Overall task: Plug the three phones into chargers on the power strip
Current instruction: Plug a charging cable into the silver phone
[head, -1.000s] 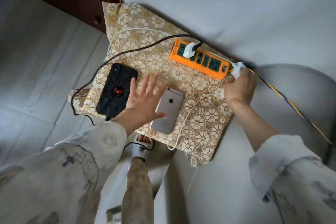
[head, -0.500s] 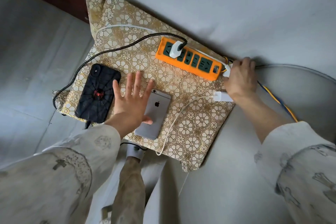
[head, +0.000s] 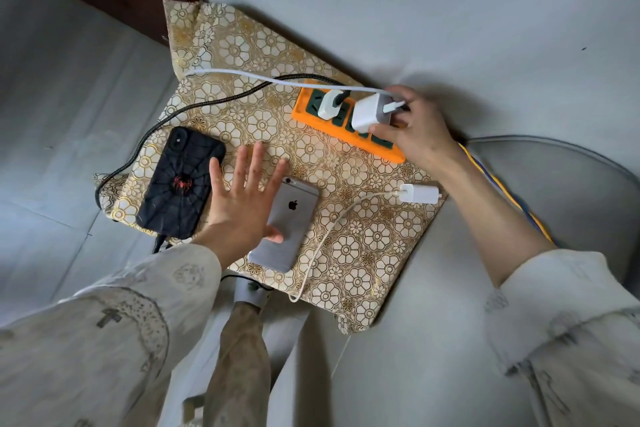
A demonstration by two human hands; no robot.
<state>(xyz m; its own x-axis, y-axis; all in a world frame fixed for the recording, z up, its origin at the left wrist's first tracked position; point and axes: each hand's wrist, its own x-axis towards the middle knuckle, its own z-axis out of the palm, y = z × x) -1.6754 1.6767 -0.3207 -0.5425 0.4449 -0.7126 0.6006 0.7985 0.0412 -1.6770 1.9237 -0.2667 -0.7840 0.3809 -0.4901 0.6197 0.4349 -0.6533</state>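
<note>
Phones lie side by side on a gold floral cloth [head: 363, 246] that covers a small table set against a pale wall: two show in the head view, a black phone [head: 180, 184] in a spider-web case near the cloth's left edge and a silver phone [head: 289, 229] to its right, reaching almost to the near edge. An orange power strip [head: 304, 111] lies at the far side close to the wall, its right end near the cloth's right edge. Bare cloth lies open between the phones and the strip, and to the right of the silver phone.

The left hand [head: 242, 204] is open, fingers spread, palm down between the two phones, its thumb resting on the silver phone. The right hand [head: 419, 132] reaches in from the right and grips a white charger [head: 369, 113] at the strip; whether it is seated cannot be told.

Three chargers show: the held one, a plugged charger [head: 329, 104] carrying a black cable [head: 207, 102], and a loose charger [head: 417, 193] lying by the right edge.
</note>
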